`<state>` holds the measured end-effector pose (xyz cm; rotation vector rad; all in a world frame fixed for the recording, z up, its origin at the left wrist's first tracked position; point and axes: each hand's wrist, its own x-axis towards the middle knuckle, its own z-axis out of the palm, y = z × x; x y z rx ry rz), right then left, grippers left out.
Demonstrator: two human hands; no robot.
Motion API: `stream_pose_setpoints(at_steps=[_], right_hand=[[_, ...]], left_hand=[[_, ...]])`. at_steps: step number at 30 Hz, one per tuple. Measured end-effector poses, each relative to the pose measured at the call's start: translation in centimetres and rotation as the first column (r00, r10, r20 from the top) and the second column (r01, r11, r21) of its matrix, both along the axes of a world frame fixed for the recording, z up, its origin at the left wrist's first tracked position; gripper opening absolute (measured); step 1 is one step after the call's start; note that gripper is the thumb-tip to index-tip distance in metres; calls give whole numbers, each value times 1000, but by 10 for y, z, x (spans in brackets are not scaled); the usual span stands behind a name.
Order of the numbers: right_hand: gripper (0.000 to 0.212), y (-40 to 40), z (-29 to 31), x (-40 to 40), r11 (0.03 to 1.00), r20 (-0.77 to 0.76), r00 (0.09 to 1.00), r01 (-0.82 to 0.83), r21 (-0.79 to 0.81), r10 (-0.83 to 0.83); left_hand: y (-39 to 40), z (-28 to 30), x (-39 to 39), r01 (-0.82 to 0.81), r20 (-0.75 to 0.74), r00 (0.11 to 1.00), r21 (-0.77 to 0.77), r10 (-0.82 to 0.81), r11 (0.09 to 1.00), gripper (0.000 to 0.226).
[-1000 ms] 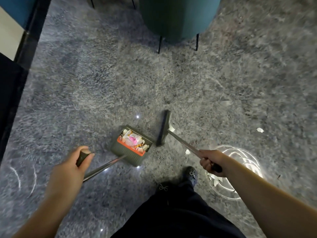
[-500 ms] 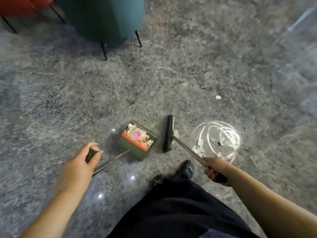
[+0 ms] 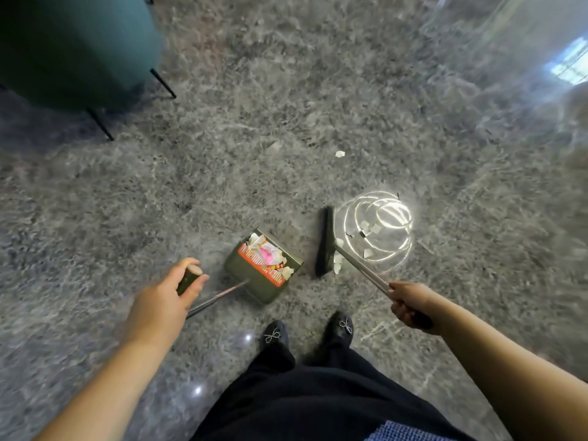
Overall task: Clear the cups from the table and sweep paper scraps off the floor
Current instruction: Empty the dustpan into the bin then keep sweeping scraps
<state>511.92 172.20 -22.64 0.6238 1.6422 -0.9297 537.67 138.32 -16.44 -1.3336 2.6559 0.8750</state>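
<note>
My left hand [image 3: 162, 300] grips the top of the dustpan's long handle. The olive dustpan [image 3: 262, 283] with an orange comb edge stands on the floor and holds paper and wrappers. My right hand [image 3: 410, 302] grips the broom's metal handle. The dark broom head [image 3: 324, 241] rests on the floor just right of the dustpan. White paper scraps [image 3: 369, 230] lie right beside the broom head, inside a bright ring of reflected light. One more scrap [image 3: 339, 154] lies farther out on the floor.
The floor is glossy grey marble [image 3: 286, 106]. A teal chair [image 3: 79, 49] on thin black legs stands at the upper left. My feet in black shoes [image 3: 342, 324] are just behind the dustpan and broom. A window reflection glares at the far right.
The view has swung right, so the chair slid to the upper left. The broom head now sits left of the scrap cluster in the light ring. Both hands keep their grips.
</note>
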Motion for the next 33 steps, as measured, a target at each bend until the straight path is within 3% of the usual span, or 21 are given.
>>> stream_pose_setpoints(at_steps=[8, 18, 24, 33], right_hand=[[44, 39, 5, -36, 1000, -41, 999, 10, 12, -10], [24, 68, 42, -63, 996, -101, 995, 13, -87, -22], [45, 91, 45, -85, 999, -203, 979, -31, -36, 23], [24, 122, 23, -123, 997, -264, 962, -56, 62, 70]], left_hand=[[41, -6, -61, 140, -2, 990, 14, -140, 990, 30], [78, -13, -123, 233, 27, 972, 43, -234, 972, 56], [92, -14, -170, 311, 77, 945, 90, -318, 946, 33], [107, -18, -238, 435, 98, 891, 99, -444, 895, 28]])
